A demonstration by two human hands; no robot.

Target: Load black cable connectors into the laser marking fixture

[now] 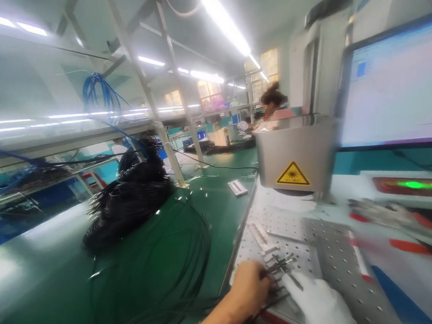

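My left hand [251,285], bare, is closed around several black cables [200,306] above the perforated metal plate [340,252]. Their connector ends [282,263] stick out past my fingers toward the plate's middle. In a white glove, my right hand [317,295] reaches in from the right, its fingertips close together at the same connectors. Blur hides whether the glove grips one of them. A pale slotted block [260,238] lies on the plate just beyond my hands. Over the plate hangs a metal machine head [295,156] with a yellow warning triangle.
A big bundle of black cables [133,202] is heaped on the green table [136,286] at left. A small white block [237,187] lies farther back. Right are a red-and-white pen [359,258], pliers-like tools [401,220] and a monitor [395,80]. A person [275,108] sits beyond.
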